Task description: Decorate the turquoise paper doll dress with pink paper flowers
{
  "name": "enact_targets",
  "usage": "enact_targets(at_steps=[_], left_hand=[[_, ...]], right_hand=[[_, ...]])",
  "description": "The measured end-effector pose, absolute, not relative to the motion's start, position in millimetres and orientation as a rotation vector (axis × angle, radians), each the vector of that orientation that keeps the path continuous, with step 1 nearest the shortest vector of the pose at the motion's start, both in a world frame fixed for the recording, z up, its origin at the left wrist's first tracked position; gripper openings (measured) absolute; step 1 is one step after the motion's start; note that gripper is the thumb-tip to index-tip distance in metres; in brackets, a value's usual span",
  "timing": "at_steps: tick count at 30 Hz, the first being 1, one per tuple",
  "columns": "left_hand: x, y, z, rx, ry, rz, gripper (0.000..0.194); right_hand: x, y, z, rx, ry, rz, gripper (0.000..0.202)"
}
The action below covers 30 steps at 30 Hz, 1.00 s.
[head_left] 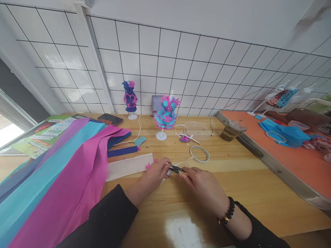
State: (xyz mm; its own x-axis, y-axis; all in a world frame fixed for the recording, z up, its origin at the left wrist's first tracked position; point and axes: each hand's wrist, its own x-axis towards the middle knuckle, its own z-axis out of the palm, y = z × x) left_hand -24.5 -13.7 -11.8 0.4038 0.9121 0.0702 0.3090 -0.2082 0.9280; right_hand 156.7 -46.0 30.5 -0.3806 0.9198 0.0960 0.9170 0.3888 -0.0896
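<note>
White tiles with dark lines covered the wall behind a pale wooden bench, beneath a plain white upper band. A white post interrupted the tiling towards the left. Bright light showed at the far left; glare lay on the wood. An orange-topped table stood at right.

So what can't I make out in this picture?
Head view, handles of the scissors: mostly hidden by the right hand.
Head view, whatever the left hand may hold: covered by that hand.
Head view, grey card: blurred, partly behind the dress.
Head view, pink paper: near end cut off by bottom edge.
</note>
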Motion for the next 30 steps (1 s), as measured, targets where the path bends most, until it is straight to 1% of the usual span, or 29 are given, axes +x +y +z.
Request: enact_targets(at_steps=[12, 21, 25, 30], left_hand=[[-23.7, -13.3, -17.2, 1.677, 1.056, 0.844, 0.029], [-21.7, -11.9, -19.9, 1.472, 1.047, 0.875, 0.029], [-21.1, -12.1, -14.2, 1.375, 1.090, 0.870, 0.035], [-21.2, -12.2, -7.6, 1.241, 1.025, 0.873, 0.044]], right_hand=[[157.7, -45.8, 33.1, -1.669, -2.531, 0.053, 0.031], [164.2, -49.7, 26.1, -1.637, -2.494, 0.119, 0.030], [167.6, -54.1, 15.8, -1.601, -2.466, 0.035, 0.032], [171.6, -56.3, 0.9, -1.535, -2.469, -0.169, 0.034]])
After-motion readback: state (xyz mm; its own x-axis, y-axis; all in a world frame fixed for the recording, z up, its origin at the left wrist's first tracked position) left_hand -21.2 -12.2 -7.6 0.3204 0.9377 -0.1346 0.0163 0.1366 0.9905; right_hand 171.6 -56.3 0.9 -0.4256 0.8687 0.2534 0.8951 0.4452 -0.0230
